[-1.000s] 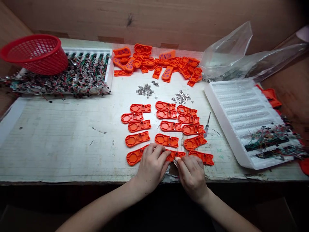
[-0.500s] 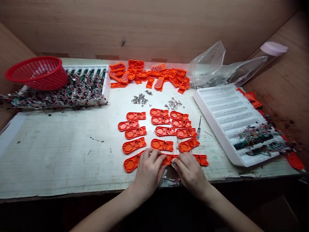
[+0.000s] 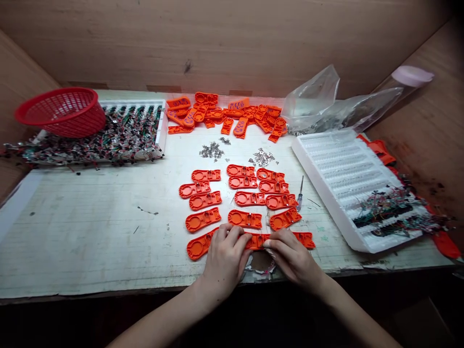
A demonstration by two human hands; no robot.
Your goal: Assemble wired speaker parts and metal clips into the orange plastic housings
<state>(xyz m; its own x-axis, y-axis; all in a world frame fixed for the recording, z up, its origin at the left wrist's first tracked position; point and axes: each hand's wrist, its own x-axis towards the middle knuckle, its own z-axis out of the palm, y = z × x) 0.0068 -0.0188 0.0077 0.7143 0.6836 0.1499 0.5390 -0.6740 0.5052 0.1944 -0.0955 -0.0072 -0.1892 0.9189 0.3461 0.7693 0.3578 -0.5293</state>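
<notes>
Rows of orange plastic shells (image 3: 244, 219) lie open side up on the table. At the front row, my left hand (image 3: 226, 256) has its fingers closed on an orange shell (image 3: 256, 241). My right hand (image 3: 295, 256) pinches at that shell's right end; whatever sits between the fingertips is too small to make out. Another shell (image 3: 197, 246) lies partly under my left hand, and one more (image 3: 305, 239) shows beyond my right fingers. Behind the rows are two small piles of metal pieces (image 3: 211, 150) (image 3: 263, 157).
A red basket (image 3: 61, 113) rests on a white tray (image 3: 162, 125) of wired parts at left. More orange shells (image 3: 206, 113) are heaped at the back. At right are a screwdriver (image 3: 300, 198), a white foam tray (image 3: 326, 203), clear bags (image 3: 315, 99) and a lidded container (image 3: 409, 79).
My right hand has shifted slightly to the right, uncovering more of the shell between my hands. The whole view has moved a little.
</notes>
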